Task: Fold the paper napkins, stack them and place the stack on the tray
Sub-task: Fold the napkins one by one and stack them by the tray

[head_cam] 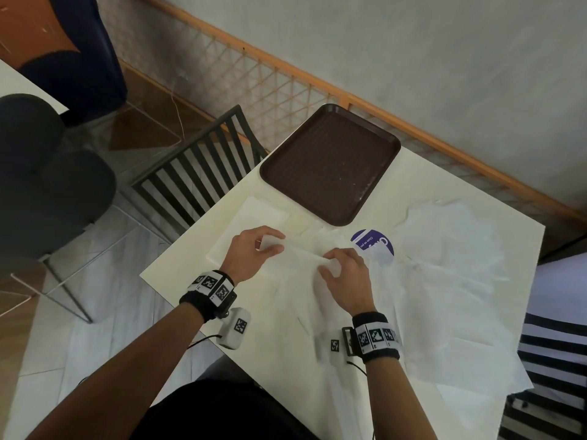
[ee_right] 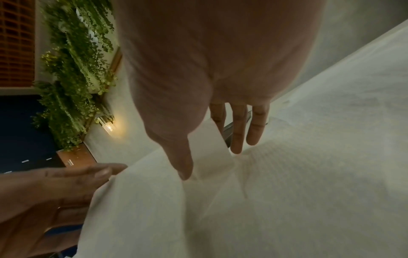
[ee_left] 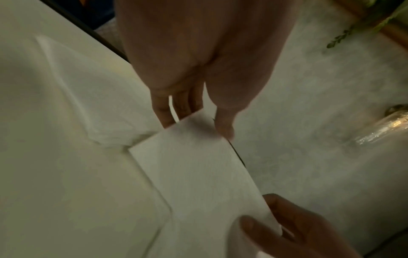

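Both hands pinch one napkin (head_cam: 301, 252) mid-fold above the bench (head_cam: 190, 268): left hand (head_cam: 251, 252) at one end, right hand (head_cam: 346, 277) at the other. Folded napkins (head_cam: 254, 217) lie beside the tray (head_cam: 330, 163), which holds nothing yet; unfolded napkins (head_cam: 451, 281) remain.

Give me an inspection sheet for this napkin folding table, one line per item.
Surface: white table, mostly covered by paper.
Job's things: napkin in hand held at both ends; folded napkins lie left of it; unfolded napkins spread on the right; brown tray holds no napkins.
Clutter: purple round sticker, partly covered.
Grippers: left hand and right hand each pinch the napkin.
Cables: thin black wires from the wrist cameras.
Surroundings: slatted chair, lattice railing, tiled floor.
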A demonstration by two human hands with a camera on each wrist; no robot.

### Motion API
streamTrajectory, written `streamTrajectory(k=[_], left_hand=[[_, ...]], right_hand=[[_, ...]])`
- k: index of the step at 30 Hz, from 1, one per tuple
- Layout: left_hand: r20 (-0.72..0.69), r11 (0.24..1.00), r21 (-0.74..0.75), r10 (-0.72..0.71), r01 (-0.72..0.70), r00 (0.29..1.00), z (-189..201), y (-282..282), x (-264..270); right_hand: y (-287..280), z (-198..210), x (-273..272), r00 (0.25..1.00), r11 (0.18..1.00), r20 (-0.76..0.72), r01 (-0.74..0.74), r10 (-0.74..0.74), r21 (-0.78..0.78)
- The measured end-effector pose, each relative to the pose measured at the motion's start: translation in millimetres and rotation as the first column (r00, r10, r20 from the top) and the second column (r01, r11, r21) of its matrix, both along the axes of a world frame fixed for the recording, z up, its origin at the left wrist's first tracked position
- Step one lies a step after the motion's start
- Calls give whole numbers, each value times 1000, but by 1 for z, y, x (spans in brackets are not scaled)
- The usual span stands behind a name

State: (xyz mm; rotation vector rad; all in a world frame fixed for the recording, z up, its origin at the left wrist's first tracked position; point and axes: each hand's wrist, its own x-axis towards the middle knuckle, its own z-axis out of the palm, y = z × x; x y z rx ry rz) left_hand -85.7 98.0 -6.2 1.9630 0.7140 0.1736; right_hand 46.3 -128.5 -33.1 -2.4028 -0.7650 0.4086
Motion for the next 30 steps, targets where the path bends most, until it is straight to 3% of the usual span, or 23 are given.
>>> streamTrajectory(k=[3,6,9,12,16,23,30], left_hand=[[-30,1000,0,-7,7,1000,2,6,0],[36,998,67,18,-21,999,16,13,-1],[119,990,78,107,-117,987,36,24,-10],[162,973,117,180,-200,970,46,36,-22],[90,951,178,241,-254,966,31,51,-37],[-183,919,306,313,-248,932,-28,68,-65],[-290,899,400,311,-180,905,-41,63,-62]], right_hand=[[2,10,5,1000,998,-13,8,-7,66],[3,45,13,1000,972,-19,12,-8,233],[17,90,26,996,929,-66,74,-54,362],[51,108,45,990,902,-104,131,-96,412],[115,91,62,993,955,-111,61,-29,291],[200,9,58,977,985,-139,-170,162,-43],[224,-10,46,978,985,-135,-165,158,-43]])
